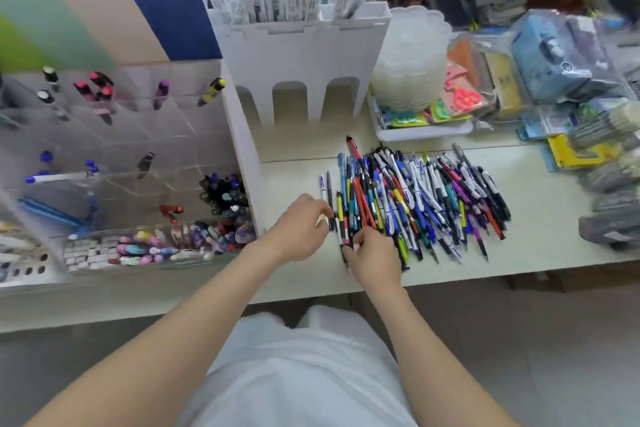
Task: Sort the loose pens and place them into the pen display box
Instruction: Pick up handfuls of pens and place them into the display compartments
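While the left hand [300, 229] pinched a grey pen [329, 194] beside the centre-frame pile [426, 198], the right hand [375, 258] gripped a few pens [347, 230].

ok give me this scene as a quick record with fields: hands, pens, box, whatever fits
setting: white counter, stocked shop shelves behind
pen pile: loose pens in mixed colours, lying roughly parallel, right of centre
pen display box: clear, with compartments, at left, partly filled
left hand: fingertips at the pile's left edge, grip unclear
right hand: pinches a dark pen at the pile's near left corner
also there: white holder, stack of clear trays
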Available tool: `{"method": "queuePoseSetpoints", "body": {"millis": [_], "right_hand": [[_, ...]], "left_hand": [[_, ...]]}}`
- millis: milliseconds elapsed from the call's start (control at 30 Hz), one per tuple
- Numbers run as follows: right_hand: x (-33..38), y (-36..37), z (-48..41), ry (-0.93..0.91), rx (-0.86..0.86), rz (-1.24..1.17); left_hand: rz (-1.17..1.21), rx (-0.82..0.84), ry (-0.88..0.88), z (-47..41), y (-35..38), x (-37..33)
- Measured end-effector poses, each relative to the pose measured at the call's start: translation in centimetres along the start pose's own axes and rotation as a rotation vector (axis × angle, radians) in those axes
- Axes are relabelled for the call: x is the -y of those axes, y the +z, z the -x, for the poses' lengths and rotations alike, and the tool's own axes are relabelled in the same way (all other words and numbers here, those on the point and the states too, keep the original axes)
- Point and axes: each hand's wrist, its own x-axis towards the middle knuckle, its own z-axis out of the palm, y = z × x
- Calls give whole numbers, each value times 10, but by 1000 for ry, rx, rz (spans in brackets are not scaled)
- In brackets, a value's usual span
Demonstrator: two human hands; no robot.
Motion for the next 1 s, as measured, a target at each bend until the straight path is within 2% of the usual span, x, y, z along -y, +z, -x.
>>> {"method": "queuePoseSetpoints", "body": {"millis": [100, 167, 433, 600, 833, 1000], "right_hand": [[-3, 6, 1, -51, 137, 176], [-4, 11, -1, -82, 166, 227], [7, 40, -24, -41, 108, 56], [5, 48, -21, -50, 46, 90], [10, 58, -26, -54, 10, 125], [7, 51, -34, -155, -43, 26]], "left_hand": [[-144, 92, -61, -35, 15, 6], [-249, 119, -76, -56, 18, 8], [-572, 137, -30, -125, 12, 6], [-765, 90, 59, -158, 2, 6], [-773, 106, 92, -163, -1, 24], [-682, 71, 65, -144, 7, 41]]}}
